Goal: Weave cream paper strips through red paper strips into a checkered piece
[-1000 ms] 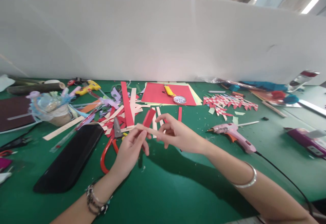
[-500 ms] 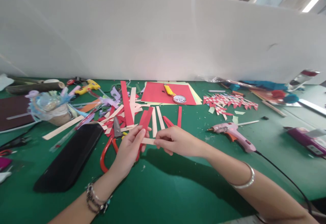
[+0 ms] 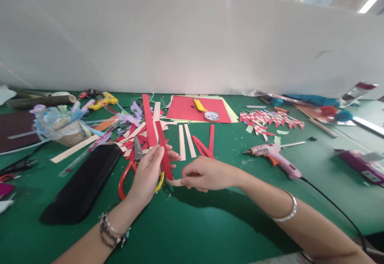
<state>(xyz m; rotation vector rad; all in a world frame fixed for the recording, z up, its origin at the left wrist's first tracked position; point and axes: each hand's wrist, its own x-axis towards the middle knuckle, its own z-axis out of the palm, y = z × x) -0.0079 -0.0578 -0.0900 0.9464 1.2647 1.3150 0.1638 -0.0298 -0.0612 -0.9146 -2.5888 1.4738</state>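
Between thumb and fingers, my left hand (image 3: 153, 168) pinches a red paper strip (image 3: 163, 150), which stands slanted above the table. My right hand (image 3: 207, 173) is closed on the end of a cream paper strip (image 3: 175, 182) that crosses the red strip's lower end. How the two strips are joined there is too small to tell. Behind my left hand lie scissors (image 3: 122, 182) with red and yellow handles, partly covered. Two loose cream strips (image 3: 182, 142) and a few red strips (image 3: 211, 140) lie just beyond my hands.
Cut strips (image 3: 147, 114) are heaped at the left, beside a black pouch (image 3: 84, 184). Red paper sheets (image 3: 183, 108) carry a yellow cutter (image 3: 198, 105) and a round tin (image 3: 211, 116). To the right are a pink glue gun (image 3: 276, 158) and a woven red-and-white paper piece (image 3: 267, 118).
The red strip in my left hand has swung more upright and its lower end now shows. My right hand has moved slightly down with the cream strip, which now bends.
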